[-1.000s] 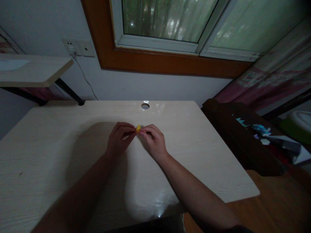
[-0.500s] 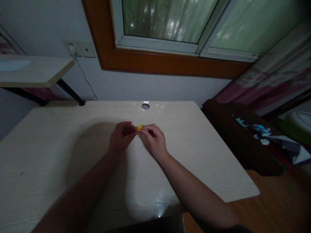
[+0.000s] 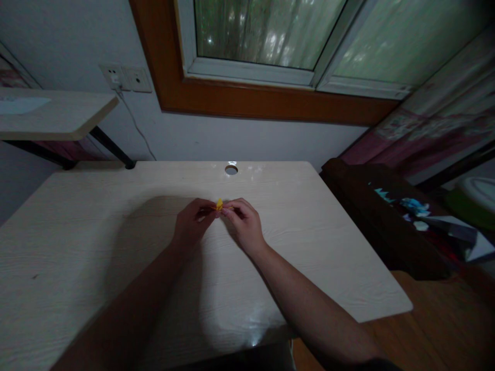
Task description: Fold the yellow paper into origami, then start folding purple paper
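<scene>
A small yellow folded piece (image 3: 219, 204), which looks like paper, is held up between my two hands above the pale wood-grain table (image 3: 317, 247). My left hand (image 3: 191, 220) pinches its left side between thumb and fingers. From the other side, my right hand (image 3: 244, 221) grips it with thumb and fingertips. A pointed yellow tip sticks up between the hands, and thin orange-yellow edges run out to both sides. Most of the piece is covered by fingers, so its full shape cannot be made out.
A round hole (image 3: 231, 170) pierces the table near its back edge. At the left a raised shelf (image 3: 58, 116) stands on black legs, near a wall socket (image 3: 126, 78) with a white cable. Beyond the table's right edge sits a dark wooden piece (image 3: 359, 216) holding assorted items.
Both hands have shifted slightly with the yellow piece, mainly to the left. The upright tip now looks narrower and more pointed. Both hands keep their pinch.
</scene>
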Demonstrator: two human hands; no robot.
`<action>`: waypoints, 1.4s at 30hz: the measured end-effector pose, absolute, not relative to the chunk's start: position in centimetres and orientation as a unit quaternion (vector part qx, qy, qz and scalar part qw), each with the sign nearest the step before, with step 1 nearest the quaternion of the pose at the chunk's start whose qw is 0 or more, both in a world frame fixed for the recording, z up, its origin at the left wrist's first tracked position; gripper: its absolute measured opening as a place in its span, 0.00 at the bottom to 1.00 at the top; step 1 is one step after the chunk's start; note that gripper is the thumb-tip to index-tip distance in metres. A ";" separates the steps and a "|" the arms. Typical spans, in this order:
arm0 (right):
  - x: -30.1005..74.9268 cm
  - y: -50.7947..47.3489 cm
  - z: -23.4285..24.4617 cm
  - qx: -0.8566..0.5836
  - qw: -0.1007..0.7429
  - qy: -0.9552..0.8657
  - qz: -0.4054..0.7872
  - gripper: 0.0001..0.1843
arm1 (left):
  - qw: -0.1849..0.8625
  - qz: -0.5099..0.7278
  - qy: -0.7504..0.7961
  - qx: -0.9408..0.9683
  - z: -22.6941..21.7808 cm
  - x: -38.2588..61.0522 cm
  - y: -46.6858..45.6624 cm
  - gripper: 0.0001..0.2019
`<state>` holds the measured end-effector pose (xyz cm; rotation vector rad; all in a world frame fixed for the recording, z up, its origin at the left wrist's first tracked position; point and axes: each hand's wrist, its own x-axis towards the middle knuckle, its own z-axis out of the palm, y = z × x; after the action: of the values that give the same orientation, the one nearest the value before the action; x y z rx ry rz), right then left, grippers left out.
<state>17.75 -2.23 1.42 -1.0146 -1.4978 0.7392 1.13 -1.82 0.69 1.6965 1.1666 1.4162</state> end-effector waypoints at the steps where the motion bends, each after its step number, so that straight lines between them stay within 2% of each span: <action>1: 17.7 -2.2 1.5 -0.427 0.559 -0.639 0.310 0.04 | 0.310 0.537 0.441 0.649 0.8 1.1 -1.8 0.10; 14: 17.6 -2.1 1.4 -0.424 0.564 -0.647 0.290 0.03 | 0.257 0.528 0.430 0.687 1.0 0.9 -1.8 0.07; 42: 17.6 -2.1 1.5 -0.429 0.560 -0.643 0.298 0.03 | 0.271 0.524 0.443 0.675 0.8 0.8 -1.5 0.06</action>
<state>17.61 -2.08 1.46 -1.0115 -1.5153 0.7024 0.82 -1.50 0.79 1.8185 1.1942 1.4118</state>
